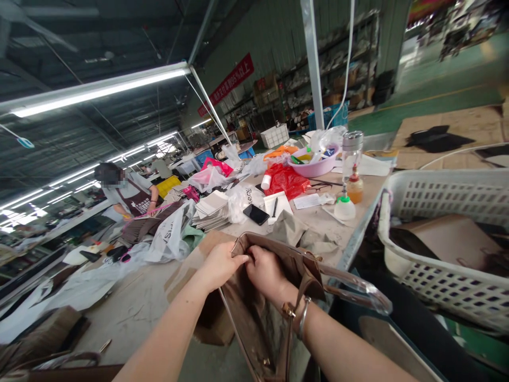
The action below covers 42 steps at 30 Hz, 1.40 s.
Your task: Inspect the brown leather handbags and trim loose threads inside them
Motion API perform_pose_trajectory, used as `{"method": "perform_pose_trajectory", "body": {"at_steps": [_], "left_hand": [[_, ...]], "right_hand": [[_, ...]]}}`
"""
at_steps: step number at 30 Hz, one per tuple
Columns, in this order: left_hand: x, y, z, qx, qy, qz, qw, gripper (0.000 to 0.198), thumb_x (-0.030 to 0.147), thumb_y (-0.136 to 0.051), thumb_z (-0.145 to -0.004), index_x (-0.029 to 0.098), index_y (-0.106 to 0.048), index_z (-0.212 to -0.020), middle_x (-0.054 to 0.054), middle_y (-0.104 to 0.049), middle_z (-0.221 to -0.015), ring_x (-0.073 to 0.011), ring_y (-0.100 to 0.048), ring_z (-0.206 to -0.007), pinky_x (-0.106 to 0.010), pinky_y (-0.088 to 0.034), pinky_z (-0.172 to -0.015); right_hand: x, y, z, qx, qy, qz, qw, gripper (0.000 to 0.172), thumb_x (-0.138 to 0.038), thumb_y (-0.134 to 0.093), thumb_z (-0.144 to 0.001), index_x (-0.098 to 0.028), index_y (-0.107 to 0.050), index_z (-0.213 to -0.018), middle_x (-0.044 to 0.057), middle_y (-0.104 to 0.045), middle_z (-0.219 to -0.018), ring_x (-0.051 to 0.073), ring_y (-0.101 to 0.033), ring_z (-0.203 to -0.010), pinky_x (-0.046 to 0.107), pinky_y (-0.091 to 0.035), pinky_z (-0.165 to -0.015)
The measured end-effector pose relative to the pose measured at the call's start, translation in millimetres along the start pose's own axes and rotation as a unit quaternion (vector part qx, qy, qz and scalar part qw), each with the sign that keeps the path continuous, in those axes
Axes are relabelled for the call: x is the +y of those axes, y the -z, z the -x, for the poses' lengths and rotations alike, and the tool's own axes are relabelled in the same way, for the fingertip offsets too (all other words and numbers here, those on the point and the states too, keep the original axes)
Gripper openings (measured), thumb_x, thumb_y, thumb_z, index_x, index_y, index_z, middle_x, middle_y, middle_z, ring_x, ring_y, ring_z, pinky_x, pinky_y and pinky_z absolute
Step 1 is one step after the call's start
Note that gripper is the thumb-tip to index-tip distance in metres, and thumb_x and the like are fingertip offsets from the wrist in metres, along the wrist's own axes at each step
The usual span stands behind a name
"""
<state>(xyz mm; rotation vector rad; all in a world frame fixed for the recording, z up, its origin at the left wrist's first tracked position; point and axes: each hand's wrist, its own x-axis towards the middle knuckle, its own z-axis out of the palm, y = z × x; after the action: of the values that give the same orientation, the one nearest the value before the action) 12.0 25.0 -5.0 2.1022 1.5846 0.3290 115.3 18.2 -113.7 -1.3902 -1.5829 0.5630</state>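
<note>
A brown leather handbag lies open at the near edge of the workbench, its strap hanging across my right wrist. My left hand pinches the bag's near rim, fingers closed on the edge. My right hand sits right beside it, fingers curled down into the bag's mouth, gripping the same rim. A handle wrapped in clear plastic sticks out to the right of the bag.
The workbench holds a black phone, stacked grey swatches, plastic bags, a pink basin, a glass bottle and glue bottles. A white plastic basket with brown pieces stands at the right. Another person in an apron works at the far left.
</note>
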Motion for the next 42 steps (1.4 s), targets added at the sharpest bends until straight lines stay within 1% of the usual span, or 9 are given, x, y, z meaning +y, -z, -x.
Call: {"method": "perform_pose_trajectory", "body": {"at_steps": [5,9,22,25,28,31,36,39,42], "left_hand": [[1.0,1.0,-0.3,0.011,0.013,-0.048,0.999,0.023,0.034,-0.049,-0.078,0.016,-0.062,-0.074,-0.002,-0.065,-0.073,-0.019,-0.058,-0.072,-0.026,-0.039,-0.064],[3.4,1.6,0.4,0.034,0.007,-0.086,0.996,0.028,0.037,-0.044,-0.081,0.016,-0.059,-0.07,0.0,-0.061,-0.067,-0.0163,-0.054,-0.067,-0.025,-0.035,-0.061],[10.6,3.7,4.3,0.068,0.019,-0.122,0.99,0.032,0.034,-0.041,-0.083,0.017,-0.049,-0.057,0.004,-0.045,-0.054,-0.0123,-0.044,-0.057,-0.023,-0.028,-0.055],[10.5,3.1,3.0,0.071,0.018,-0.128,0.989,0.033,0.033,-0.039,-0.084,0.017,-0.051,-0.058,0.004,-0.047,-0.054,-0.0124,-0.045,-0.058,-0.023,-0.028,-0.055],[10.1,3.0,1.8,0.063,0.014,-0.131,0.989,0.028,0.03,-0.041,-0.083,0.017,-0.056,-0.063,0.003,-0.052,-0.058,-0.0127,-0.048,-0.06,-0.023,-0.029,-0.056],[10.4,3.4,0.7,0.052,0.006,-0.134,0.99,0.025,0.03,-0.044,-0.081,0.016,-0.057,-0.065,0.003,-0.053,-0.06,-0.0125,-0.048,-0.061,-0.023,-0.028,-0.056],[8.0,3.7,-3.2,0.074,-0.005,-0.161,0.984,0.038,0.045,-0.044,-0.083,0.017,-0.052,-0.058,0.003,-0.048,-0.053,-0.0122,-0.043,-0.056,-0.023,-0.025,-0.054],[5.4,4.3,-5.6,0.089,0.0,-0.174,0.981,0.042,0.043,-0.037,-0.086,0.017,-0.052,-0.056,0.001,-0.048,-0.053,-0.0123,-0.043,-0.055,-0.024,-0.024,-0.053],[5.5,5.1,-6.3,0.082,0.009,-0.193,0.978,0.043,0.039,-0.034,-0.088,0.017,-0.055,-0.058,0.0,-0.052,-0.055,-0.0134,-0.046,-0.055,-0.024,-0.025,-0.054]], "right_hand": [[-5.5,3.2,-1.1,-0.012,-0.005,0.081,0.997,0.013,-0.021,-0.05,-0.078,-0.014,-0.06,-0.083,0.012,-0.068,-0.075,0.023,-0.065,-0.066,0.028,-0.045,-0.056],[-6.8,5.2,-1.0,-0.024,0.01,0.147,0.989,0.014,-0.019,-0.048,-0.077,-0.014,-0.059,-0.085,0.01,-0.068,-0.074,0.022,-0.065,-0.065,0.027,-0.045,-0.054],[-6.2,6.1,-4.3,-0.038,0.049,0.181,0.982,0.014,-0.015,-0.047,-0.078,-0.014,-0.059,-0.085,0.009,-0.067,-0.079,0.019,-0.065,-0.069,0.025,-0.047,-0.059],[-6.5,7.3,-5.5,-0.047,0.055,0.192,0.979,0.014,-0.014,-0.047,-0.077,-0.014,-0.059,-0.085,0.01,-0.067,-0.079,0.02,-0.065,-0.069,0.025,-0.047,-0.059],[-7.2,9.4,-6.8,-0.057,0.065,0.204,0.975,0.015,-0.014,-0.047,-0.077,-0.013,-0.059,-0.085,0.011,-0.067,-0.079,0.021,-0.065,-0.067,0.027,-0.048,-0.057],[-8.9,10.9,-9.4,-0.064,0.072,0.213,0.972,0.017,-0.014,-0.045,-0.079,-0.013,-0.06,-0.086,0.012,-0.066,-0.079,0.022,-0.065,-0.066,0.028,-0.048,-0.055],[-11.6,9.7,-15.0,-0.077,0.084,0.221,0.968,0.019,-0.013,-0.042,-0.082,-0.01,-0.061,-0.087,0.016,-0.066,-0.081,0.021,-0.065,-0.066,0.027,-0.049,-0.055],[-12.1,8.9,-15.7,-0.081,0.088,0.225,0.967,0.019,-0.013,-0.044,-0.08,-0.01,-0.06,-0.09,0.016,-0.066,-0.081,0.023,-0.065,-0.066,0.029,-0.05,-0.054],[-12.0,8.5,-15.2,-0.084,0.091,0.224,0.967,0.019,-0.011,-0.044,-0.08,-0.011,-0.06,-0.09,0.015,-0.066,-0.081,0.024,-0.065,-0.066,0.031,-0.05,-0.054]]}}
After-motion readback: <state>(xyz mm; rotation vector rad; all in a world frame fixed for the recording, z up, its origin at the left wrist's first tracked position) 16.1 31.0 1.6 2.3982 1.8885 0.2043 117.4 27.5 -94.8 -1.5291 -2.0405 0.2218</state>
